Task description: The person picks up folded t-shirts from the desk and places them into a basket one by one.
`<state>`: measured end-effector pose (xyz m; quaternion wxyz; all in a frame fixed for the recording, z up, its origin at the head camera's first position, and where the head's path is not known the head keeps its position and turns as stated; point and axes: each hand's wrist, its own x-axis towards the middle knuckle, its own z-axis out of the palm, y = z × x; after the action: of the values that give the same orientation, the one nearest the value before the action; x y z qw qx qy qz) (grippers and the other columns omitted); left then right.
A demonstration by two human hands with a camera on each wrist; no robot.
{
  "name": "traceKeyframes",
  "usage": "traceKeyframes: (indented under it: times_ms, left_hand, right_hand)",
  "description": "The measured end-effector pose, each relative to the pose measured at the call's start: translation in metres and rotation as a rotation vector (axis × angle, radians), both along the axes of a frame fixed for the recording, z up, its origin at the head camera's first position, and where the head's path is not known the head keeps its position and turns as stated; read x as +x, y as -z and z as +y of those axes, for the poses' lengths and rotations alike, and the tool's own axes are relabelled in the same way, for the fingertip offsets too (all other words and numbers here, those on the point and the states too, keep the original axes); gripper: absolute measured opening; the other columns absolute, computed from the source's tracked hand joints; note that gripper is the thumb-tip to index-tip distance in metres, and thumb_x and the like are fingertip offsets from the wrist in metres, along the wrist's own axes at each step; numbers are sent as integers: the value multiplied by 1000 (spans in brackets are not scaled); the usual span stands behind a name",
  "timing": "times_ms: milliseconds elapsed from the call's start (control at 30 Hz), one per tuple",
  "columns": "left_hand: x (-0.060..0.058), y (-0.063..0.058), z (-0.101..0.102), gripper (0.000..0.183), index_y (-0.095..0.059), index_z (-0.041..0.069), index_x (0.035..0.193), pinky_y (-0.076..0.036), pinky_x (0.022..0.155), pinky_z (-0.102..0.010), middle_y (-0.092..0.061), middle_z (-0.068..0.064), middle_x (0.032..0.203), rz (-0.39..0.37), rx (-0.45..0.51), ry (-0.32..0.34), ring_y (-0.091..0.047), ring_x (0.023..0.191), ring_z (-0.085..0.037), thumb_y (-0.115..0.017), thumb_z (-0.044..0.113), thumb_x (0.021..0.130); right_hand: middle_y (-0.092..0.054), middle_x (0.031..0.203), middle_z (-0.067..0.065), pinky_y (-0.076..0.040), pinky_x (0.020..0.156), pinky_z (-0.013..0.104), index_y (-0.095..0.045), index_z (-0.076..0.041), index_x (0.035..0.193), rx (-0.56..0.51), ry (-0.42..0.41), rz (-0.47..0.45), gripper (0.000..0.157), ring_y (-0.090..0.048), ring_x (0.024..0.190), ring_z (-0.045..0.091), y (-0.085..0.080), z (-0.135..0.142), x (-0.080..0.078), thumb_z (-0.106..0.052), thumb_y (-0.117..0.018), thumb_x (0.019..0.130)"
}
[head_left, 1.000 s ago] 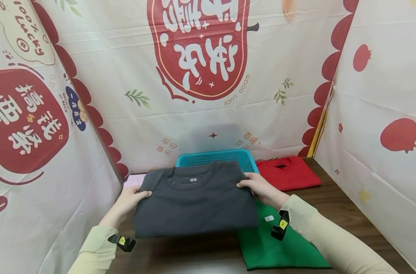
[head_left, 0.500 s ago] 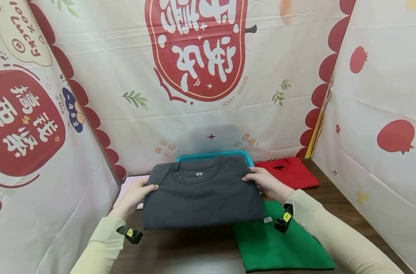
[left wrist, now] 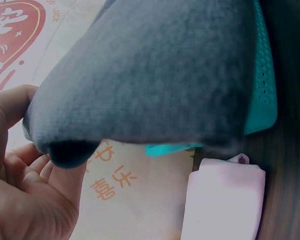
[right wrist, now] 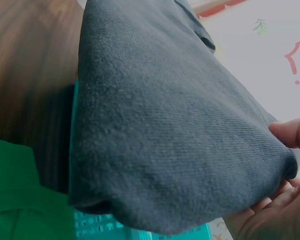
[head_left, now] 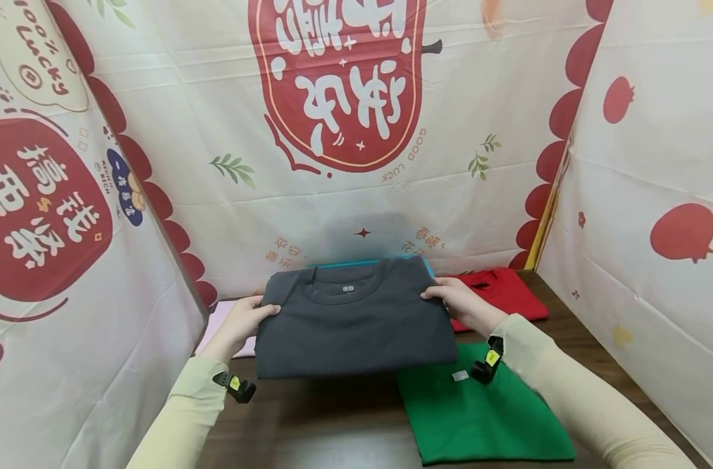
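A folded dark grey T-shirt (head_left: pixel 356 332) is held up level between both hands, its collar and small white label facing up. My left hand (head_left: pixel 243 324) pinches its left side, thumb on top and fingers beneath, as the left wrist view also shows. At the opposite side my right hand (head_left: pixel 463 303) pinches the cloth the same way. Under and behind the shirt is a blue-green plastic basket (left wrist: pixel 262 85) with perforated walls; in the head view the shirt covers most of it, and only a bit of the rim shows.
On the wooden table (head_left: pixel 298 430), a folded green shirt (head_left: pixel 485 410) lies at front right. Behind it is a folded red shirt (head_left: pixel 509 293). Folded pale pink cloth (left wrist: pixel 225 200) lies left of the basket. Printed fabric walls (head_left: pixel 333 208) close off the back and sides.
Both hands have carried the grey shirt away from me and slightly right, so it now covers nearly all of the basket. More of the pink cloth shows at left.
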<state>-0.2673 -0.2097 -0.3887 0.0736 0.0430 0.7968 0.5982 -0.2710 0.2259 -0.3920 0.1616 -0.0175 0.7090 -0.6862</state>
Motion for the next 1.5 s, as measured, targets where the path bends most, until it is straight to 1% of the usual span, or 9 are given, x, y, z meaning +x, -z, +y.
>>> traceKeyframes:
  times_ms: [167,400,633,900,1000,1133,1267,1400,1500]
  left_hand:
    - [-5,-1,4,41,-57,-13,121,-56,70,-34,-69,-11,95,5,10,9,-66,78,-16,-63,14,92]
    - [-15,-2,5,39,-60,-12,118,-56,69,-32,-69,-11,94,16,-22,-1,-66,77,-15,-63,16,91]
    - [-27,-2,8,37,-60,-11,118,-55,69,-32,-68,-11,93,6,-12,0,-65,76,-15,-63,15,91]
    - [-40,0,12,37,-60,-11,118,-55,66,-30,-69,-8,88,2,19,12,-66,73,-14,-62,14,90]
    - [-45,0,15,35,-61,-11,116,-55,65,-29,-68,-6,85,6,28,15,-66,71,-14,-63,13,90]
    - [-49,-2,18,34,-60,-12,115,-54,66,-28,-68,-5,83,11,23,22,-65,71,-13,-62,13,91]
    - [-51,-4,20,35,-60,-12,116,-54,67,-29,-68,-5,84,14,8,27,-65,72,-13,-61,13,92]
    - [-56,-3,23,36,-61,-10,117,-55,67,-29,-69,-5,84,19,-3,26,-65,71,-13,-62,15,92]
    - [-59,0,26,39,-61,-9,120,-55,68,-30,-69,-6,86,17,-13,25,-65,71,-14,-63,17,91]
  right_hand:
    - [-67,108,5,-53,84,37,-45,7,138,-21,-4,-7,49,-65,94,19,-2,3,-4,-9,-58,93]
    - [-64,114,6,-53,85,38,-43,5,141,-16,7,-15,52,-65,95,19,-6,5,-9,-11,-57,94]
    - [-62,115,8,-54,83,36,-42,6,140,-11,42,-35,51,-66,91,18,-11,5,-19,-10,-56,94]
    - [-53,131,14,-52,86,36,-39,3,144,13,40,-39,54,-65,94,17,-17,7,-29,-13,-55,96]
    - [-54,130,12,-52,86,35,-41,2,143,2,46,-40,51,-65,94,16,-16,10,-34,-11,-54,96]
    - [-53,131,12,-52,86,35,-41,3,142,-7,46,-48,51,-64,95,16,-15,12,-40,-10,-55,95]
    - [-44,143,18,-51,88,34,-39,2,144,-2,35,-50,53,-62,99,16,-14,14,-45,-11,-55,96]
    - [-37,149,20,-51,90,33,-38,2,145,-1,36,-42,53,-61,100,16,-12,14,-48,-11,-53,96]
    - [-38,148,20,-51,89,33,-39,3,145,0,43,-40,52,-62,98,15,-10,15,-49,-9,-53,96]
